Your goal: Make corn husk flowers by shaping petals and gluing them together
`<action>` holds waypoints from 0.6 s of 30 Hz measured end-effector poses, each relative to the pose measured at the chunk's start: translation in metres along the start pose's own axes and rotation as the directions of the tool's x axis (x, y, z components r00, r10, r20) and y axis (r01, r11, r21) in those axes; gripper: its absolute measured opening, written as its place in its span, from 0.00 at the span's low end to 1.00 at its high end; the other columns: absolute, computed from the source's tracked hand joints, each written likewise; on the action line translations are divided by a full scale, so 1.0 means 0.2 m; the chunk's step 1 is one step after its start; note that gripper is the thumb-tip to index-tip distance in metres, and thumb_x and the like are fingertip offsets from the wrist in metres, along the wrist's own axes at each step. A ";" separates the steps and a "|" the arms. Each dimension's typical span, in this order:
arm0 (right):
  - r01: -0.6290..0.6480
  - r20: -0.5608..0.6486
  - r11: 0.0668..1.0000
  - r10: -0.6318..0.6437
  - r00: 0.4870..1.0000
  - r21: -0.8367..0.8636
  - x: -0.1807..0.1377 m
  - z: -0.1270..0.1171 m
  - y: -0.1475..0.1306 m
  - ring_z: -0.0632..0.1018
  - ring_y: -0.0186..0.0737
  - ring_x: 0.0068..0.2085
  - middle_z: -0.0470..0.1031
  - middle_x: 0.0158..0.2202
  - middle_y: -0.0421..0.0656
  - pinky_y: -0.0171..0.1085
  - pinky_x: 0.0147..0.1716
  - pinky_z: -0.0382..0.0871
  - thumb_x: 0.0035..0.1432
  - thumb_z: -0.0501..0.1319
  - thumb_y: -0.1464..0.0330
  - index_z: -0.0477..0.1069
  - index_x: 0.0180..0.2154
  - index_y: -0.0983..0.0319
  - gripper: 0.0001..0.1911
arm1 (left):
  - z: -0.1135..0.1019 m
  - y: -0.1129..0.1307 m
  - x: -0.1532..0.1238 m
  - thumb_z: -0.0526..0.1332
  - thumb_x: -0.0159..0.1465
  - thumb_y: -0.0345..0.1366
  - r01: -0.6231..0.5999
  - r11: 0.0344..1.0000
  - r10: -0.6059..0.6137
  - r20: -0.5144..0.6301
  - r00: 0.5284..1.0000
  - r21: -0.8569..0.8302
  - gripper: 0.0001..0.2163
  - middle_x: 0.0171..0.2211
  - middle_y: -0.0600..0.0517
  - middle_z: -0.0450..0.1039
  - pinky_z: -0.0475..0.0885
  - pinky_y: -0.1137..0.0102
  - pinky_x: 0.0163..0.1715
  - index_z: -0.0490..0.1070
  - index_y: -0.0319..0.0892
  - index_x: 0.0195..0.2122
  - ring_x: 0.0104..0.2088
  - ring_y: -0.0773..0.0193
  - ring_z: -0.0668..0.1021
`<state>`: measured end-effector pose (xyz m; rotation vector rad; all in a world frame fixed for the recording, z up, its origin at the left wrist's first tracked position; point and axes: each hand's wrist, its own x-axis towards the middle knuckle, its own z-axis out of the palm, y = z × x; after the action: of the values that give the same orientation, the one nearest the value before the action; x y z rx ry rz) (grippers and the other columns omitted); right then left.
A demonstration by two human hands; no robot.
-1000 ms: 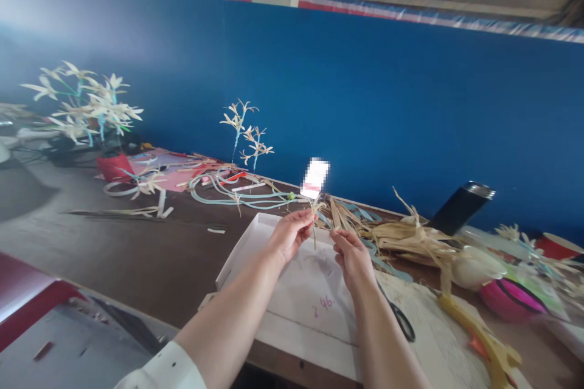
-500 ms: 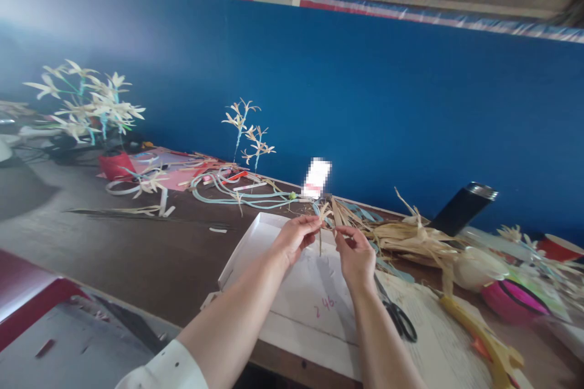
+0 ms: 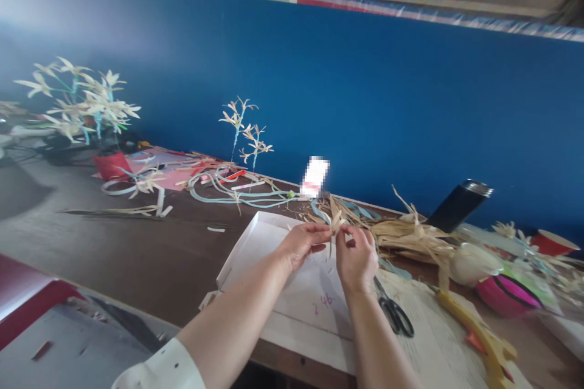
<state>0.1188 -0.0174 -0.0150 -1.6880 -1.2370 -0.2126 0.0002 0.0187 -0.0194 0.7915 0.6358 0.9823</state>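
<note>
Over the white box lid, my left hand pinches a small flower made of dried husk, its thin stem hanging down below the fingers. My right hand is closed at the flower's right side, thumb and finger pinching a pale husk petal against it. The fingertips of both hands nearly touch, and they partly hide the flower's base. Black-handled scissors lie under my right forearm, at the lid's right edge.
Dried husks pile up to the right, before a leaning black flask. A bright phone screen stands by the blue wall. Husk flowers rise from a red pot at left. A yellow tool lies right.
My right hand has brought its husk strip leftward against the flower, and my left hand has shifted slightly right. The two hands are now closer together. The view has shifted slightly.
</note>
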 end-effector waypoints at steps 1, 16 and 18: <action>-0.018 0.006 1.000 0.018 1.000 -0.013 0.00 0.00 0.00 0.70 0.32 0.26 0.69 0.33 0.39 0.33 0.26 0.56 0.54 0.56 0.61 0.73 0.33 0.57 0.10 | 0.00 0.00 0.00 0.73 0.40 0.37 0.004 1.000 -0.004 0.002 1.000 0.003 0.17 0.33 0.48 0.75 0.64 0.68 0.39 0.75 0.38 0.32 0.36 0.63 0.74; 0.004 0.025 1.000 -0.004 1.000 0.006 -0.01 0.01 0.00 0.70 0.32 0.26 0.70 0.33 0.38 0.33 0.27 0.57 0.53 0.57 0.62 0.73 0.33 0.56 0.09 | -0.01 -0.02 0.02 0.74 0.38 0.38 -0.034 0.998 0.037 -0.053 0.998 0.062 0.18 0.27 0.50 0.74 0.65 0.69 0.37 0.76 0.37 0.30 0.32 0.66 0.74; 0.016 0.030 1.000 -0.017 0.999 0.025 -0.01 0.01 0.00 0.70 0.32 0.26 0.70 0.34 0.39 0.34 0.27 0.58 0.53 0.57 0.62 0.73 0.34 0.56 0.09 | -0.01 -0.02 0.02 0.74 0.38 0.38 -0.040 0.998 0.042 -0.051 0.998 0.047 0.18 0.27 0.50 0.73 0.65 0.69 0.36 0.76 0.36 0.30 0.31 0.66 0.73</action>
<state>0.1176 -0.0174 -0.0168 -1.6661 -1.2718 -0.1816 0.0019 0.0223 -0.0252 0.8244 0.6913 1.0316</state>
